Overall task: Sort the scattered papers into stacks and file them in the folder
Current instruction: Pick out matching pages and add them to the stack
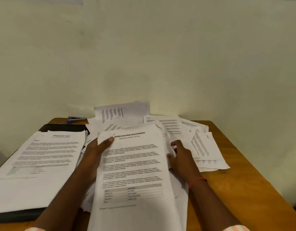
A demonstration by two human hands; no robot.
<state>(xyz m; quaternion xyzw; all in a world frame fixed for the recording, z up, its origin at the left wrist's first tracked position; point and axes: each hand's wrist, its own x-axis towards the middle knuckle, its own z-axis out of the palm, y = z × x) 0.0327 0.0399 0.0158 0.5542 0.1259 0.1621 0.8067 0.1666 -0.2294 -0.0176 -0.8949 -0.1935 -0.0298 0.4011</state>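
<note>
A stack of white printed papers (135, 172) headed "Sample Internship Documentation" is held up in the middle of the view. My left hand (95, 150) grips its upper left edge, thumb on top of the front sheet. My right hand (180, 155) holds the stack's right edge, fingers curled against the sheets. On the left lies a second neat stack (39, 164), resting on a dark folder (64, 127) whose edge shows behind and below it. Loose scattered papers (202, 147) lie overlapping at the back and right of the wooden table (243, 172).
A blue and dark stapler-like object (76, 120) lies at the table's back left corner. A pale wall rises right behind the table. One sheet (122, 110) leans up against the wall. The table's right edge runs diagonally at the right.
</note>
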